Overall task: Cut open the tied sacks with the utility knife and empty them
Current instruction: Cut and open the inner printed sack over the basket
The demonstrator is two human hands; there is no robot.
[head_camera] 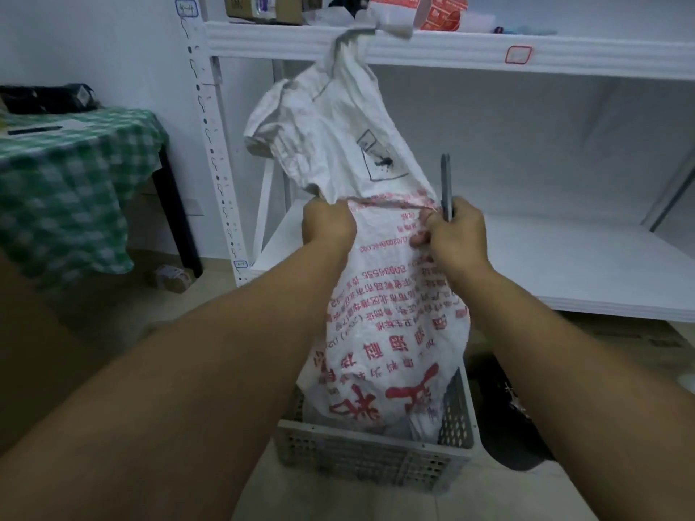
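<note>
A white woven sack (391,332) with red print hangs upside down over a grey perforated crate (361,453), its lower end inside the crate. My left hand (329,223) grips the sack's upper edge on the left. My right hand (455,235) pinches the same edge on the right and also holds the utility knife (446,186), which points straight up. A second white sack (338,133) stands behind, leaning against the upper shelf.
White metal shelving (489,50) fills the back and right, with a low shelf board (564,268) behind the sacks. A table under a green checked cloth (67,182) stands at left. Boxes and red tape rolls (443,11) sit on the top shelf. A dark item (507,426) lies right of the crate.
</note>
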